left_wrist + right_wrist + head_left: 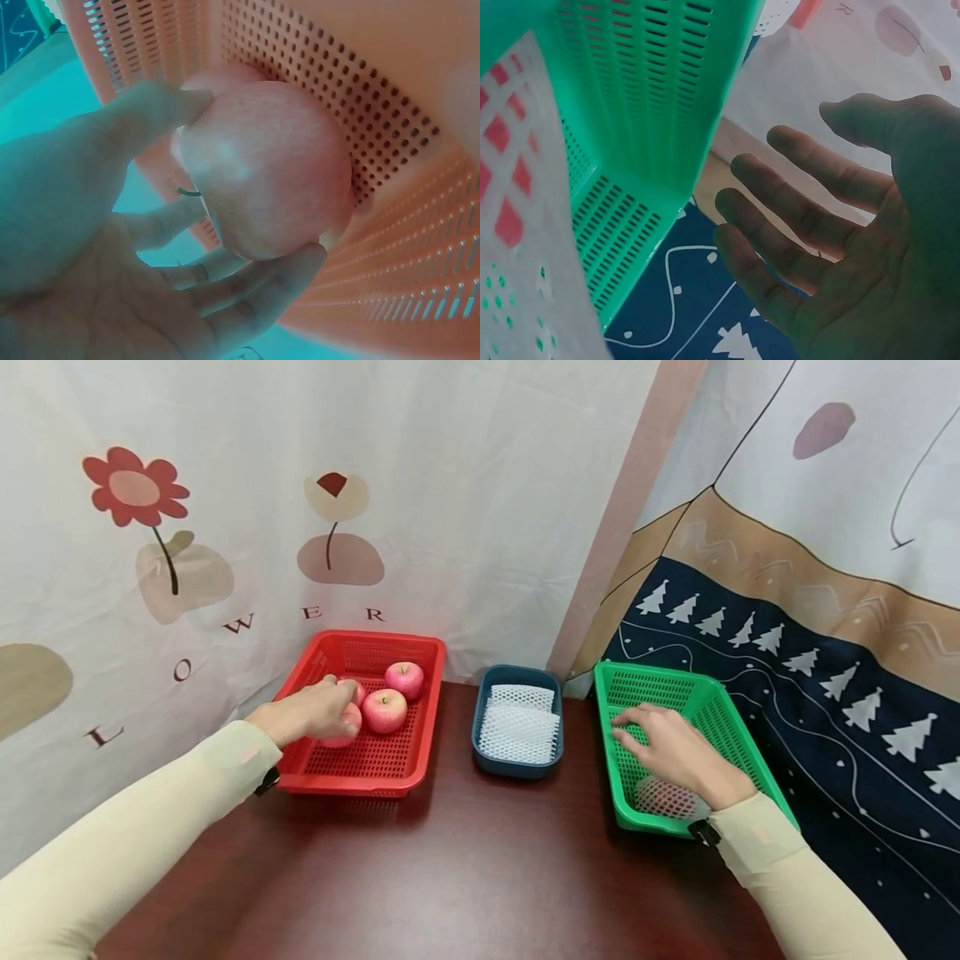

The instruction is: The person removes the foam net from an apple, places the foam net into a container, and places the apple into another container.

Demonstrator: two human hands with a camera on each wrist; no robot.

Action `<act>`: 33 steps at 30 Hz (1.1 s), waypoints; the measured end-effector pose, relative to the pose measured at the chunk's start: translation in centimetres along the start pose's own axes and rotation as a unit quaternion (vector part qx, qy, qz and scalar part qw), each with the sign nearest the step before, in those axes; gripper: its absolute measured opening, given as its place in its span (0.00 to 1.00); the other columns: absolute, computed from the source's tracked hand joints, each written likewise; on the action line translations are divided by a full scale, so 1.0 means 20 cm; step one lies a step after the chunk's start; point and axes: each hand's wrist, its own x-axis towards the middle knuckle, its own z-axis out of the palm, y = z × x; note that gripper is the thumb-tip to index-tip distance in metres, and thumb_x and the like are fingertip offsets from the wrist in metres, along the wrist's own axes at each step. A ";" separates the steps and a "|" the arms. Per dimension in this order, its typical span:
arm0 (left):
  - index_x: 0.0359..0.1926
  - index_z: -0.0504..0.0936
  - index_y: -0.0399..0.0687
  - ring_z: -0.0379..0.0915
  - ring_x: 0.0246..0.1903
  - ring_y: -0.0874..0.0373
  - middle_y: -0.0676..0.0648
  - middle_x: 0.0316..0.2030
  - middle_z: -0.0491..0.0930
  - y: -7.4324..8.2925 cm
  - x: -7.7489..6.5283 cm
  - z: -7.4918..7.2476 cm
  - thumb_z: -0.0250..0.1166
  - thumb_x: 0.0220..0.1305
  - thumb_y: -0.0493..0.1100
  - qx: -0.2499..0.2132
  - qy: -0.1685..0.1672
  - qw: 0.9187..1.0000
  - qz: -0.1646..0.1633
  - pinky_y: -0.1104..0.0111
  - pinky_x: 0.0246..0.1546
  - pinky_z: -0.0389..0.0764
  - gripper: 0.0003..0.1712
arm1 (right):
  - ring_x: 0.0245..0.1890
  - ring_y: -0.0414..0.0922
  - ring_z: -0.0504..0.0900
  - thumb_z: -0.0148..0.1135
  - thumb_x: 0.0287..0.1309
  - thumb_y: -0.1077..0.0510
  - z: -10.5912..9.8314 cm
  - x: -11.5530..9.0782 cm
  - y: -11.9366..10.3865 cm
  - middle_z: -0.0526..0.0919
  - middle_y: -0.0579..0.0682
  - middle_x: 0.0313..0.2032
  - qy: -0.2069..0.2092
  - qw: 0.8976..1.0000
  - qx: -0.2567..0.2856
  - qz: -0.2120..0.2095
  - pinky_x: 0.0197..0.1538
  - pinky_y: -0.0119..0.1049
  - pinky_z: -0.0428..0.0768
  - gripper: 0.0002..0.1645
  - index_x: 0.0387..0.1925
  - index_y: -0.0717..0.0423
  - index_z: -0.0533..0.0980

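Note:
My left hand (309,710) reaches into the red basket (375,772) and grips an apple (270,172), the thumb on one side and the fingers curled on the other. More apples lie beside it, among them one pink-red apple (386,711) and another apple (404,679) towards the back. Over the green basket (645,681) hovers my right hand (671,747), fingers loosely spread and holding nothing. Below that wrist, in the basket's near part, lies an apple in a white foam net (666,798), partly hidden by the arm.
Between the two baskets stands a small dark blue tray (517,770) holding white foam nets (519,733). All three containers are on a dark reddish table (510,868). A printed curtain (480,510) hangs right behind them, its dark part beside the green basket.

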 end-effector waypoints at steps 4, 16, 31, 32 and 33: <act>0.64 0.80 0.40 0.80 0.54 0.38 0.31 0.59 0.77 -0.02 0.00 -0.01 0.82 0.72 0.48 0.004 -0.018 1.000 -0.009 0.46 0.55 0.86 0.30 | 0.66 0.64 0.91 0.68 0.85 0.54 0.00 0.00 0.01 0.93 0.62 0.64 0.002 1.000 -0.002 -0.003 0.69 0.66 0.90 0.17 0.63 0.58 0.90; 0.64 0.78 0.37 0.80 0.50 0.41 0.29 0.59 0.79 -0.03 0.04 -0.01 0.81 0.72 0.45 0.033 -0.050 0.998 -0.023 0.47 0.56 0.85 0.29 | 0.65 0.65 0.91 0.67 0.86 0.54 0.02 0.00 0.07 0.93 0.62 0.63 -0.011 1.000 0.009 0.004 0.69 0.68 0.89 0.17 0.63 0.60 0.90; 0.75 0.74 0.30 0.78 0.59 0.38 0.27 0.63 0.81 -0.07 0.04 -0.01 0.82 0.72 0.42 0.048 -0.083 0.995 -0.029 0.43 0.65 0.85 0.40 | 0.67 0.65 0.90 0.66 0.87 0.53 0.02 -0.02 0.15 0.93 0.63 0.64 -0.027 0.999 0.014 0.021 0.70 0.69 0.88 0.19 0.64 0.60 0.89; 0.78 0.73 0.28 0.78 0.60 0.38 0.26 0.65 0.80 -0.07 0.04 -0.01 0.81 0.72 0.42 0.052 -0.084 0.995 -0.027 0.43 0.66 0.85 0.42 | 0.67 0.65 0.90 0.66 0.87 0.53 0.02 -0.02 0.15 0.93 0.63 0.65 -0.028 0.999 0.014 0.022 0.70 0.69 0.87 0.19 0.65 0.60 0.89; 0.80 0.71 0.28 0.78 0.60 0.38 0.25 0.67 0.79 -0.08 0.04 -0.01 0.81 0.72 0.42 0.056 -0.085 0.994 -0.025 0.43 0.66 0.85 0.45 | 0.67 0.66 0.90 0.66 0.87 0.53 0.01 -0.03 0.15 0.93 0.63 0.65 -0.030 0.999 0.014 0.023 0.71 0.70 0.87 0.19 0.65 0.60 0.89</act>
